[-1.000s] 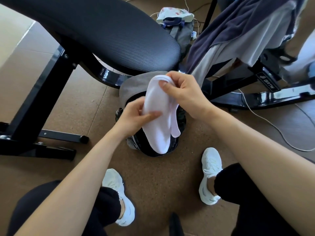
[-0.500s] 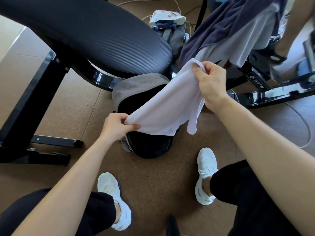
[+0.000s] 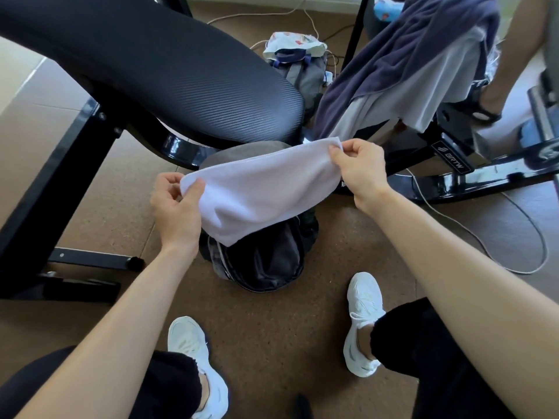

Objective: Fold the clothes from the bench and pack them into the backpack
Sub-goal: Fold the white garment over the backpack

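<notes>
Head view: both hands (image 3: 266, 189) pinch white cloth (image 3: 257, 192) (stretched) above backpack (image 3: 266, 258).

Soft white cloth garment (image 3: 260, 192), ribbed matt bench pad (image 3: 169, 71), glossy black metal frame (image 3: 453, 182)

The white cloth (image 3: 260, 189) hides the upper mouth of the backpack (image 3: 266, 261); bench pad (image 3: 151, 65) cut off at top and left edges; hanging clothes (image 3: 408, 71) cut off at top.
</notes>
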A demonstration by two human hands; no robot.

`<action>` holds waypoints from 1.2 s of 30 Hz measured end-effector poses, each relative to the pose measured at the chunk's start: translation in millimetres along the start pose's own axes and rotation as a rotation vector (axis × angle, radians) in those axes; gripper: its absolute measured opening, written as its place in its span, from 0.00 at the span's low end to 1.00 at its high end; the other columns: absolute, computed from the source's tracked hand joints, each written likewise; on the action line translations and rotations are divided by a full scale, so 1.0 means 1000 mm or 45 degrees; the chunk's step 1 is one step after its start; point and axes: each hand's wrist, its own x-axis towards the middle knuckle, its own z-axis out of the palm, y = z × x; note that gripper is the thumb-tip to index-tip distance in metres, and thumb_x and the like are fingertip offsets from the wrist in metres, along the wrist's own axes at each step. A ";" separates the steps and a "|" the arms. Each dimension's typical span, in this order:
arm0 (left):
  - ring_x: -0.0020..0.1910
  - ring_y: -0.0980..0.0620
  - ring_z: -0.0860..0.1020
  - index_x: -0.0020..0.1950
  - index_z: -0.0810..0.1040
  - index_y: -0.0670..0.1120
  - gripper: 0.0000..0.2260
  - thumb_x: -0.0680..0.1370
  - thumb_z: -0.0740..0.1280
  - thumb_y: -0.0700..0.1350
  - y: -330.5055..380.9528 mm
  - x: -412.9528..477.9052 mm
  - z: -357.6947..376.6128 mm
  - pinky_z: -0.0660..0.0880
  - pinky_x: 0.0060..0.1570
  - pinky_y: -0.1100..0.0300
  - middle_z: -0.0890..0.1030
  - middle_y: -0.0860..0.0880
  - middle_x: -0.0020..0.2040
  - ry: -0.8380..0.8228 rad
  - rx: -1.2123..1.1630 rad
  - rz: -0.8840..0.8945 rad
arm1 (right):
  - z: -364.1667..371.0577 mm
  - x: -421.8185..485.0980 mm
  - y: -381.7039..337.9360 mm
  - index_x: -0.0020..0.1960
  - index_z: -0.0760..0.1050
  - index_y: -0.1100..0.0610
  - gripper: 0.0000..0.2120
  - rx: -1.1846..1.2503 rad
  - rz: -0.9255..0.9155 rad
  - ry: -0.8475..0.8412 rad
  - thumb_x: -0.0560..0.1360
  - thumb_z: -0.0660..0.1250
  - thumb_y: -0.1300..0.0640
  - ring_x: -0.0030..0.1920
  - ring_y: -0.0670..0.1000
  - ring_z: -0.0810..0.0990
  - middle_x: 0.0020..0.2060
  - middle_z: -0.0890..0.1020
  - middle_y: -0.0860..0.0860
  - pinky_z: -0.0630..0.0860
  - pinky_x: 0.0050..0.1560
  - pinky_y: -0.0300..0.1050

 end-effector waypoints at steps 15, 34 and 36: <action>0.34 0.55 0.79 0.44 0.81 0.46 0.05 0.76 0.76 0.43 0.018 -0.030 0.023 0.78 0.34 0.57 0.82 0.49 0.36 -0.376 -0.076 -0.019 | 0.037 -0.064 -0.013 0.42 0.82 0.58 0.09 0.014 -0.361 -0.492 0.79 0.72 0.54 0.35 0.46 0.78 0.33 0.82 0.49 0.78 0.41 0.50; 0.44 0.46 0.86 0.59 0.83 0.43 0.12 0.79 0.63 0.39 0.035 -0.023 0.005 0.81 0.42 0.54 0.86 0.44 0.48 -0.705 -0.148 0.042 | 0.032 -0.056 -0.019 0.49 0.80 0.63 0.09 -0.013 -0.339 -0.747 0.75 0.75 0.58 0.41 0.52 0.79 0.42 0.83 0.64 0.78 0.45 0.55; 0.42 0.50 0.84 0.57 0.80 0.45 0.12 0.73 0.69 0.38 0.030 -0.015 0.004 0.80 0.42 0.56 0.81 0.46 0.45 -0.453 -0.066 0.008 | 0.023 -0.049 -0.024 0.51 0.79 0.66 0.08 0.117 -0.286 -0.853 0.77 0.73 0.62 0.44 0.52 0.81 0.43 0.83 0.61 0.79 0.48 0.51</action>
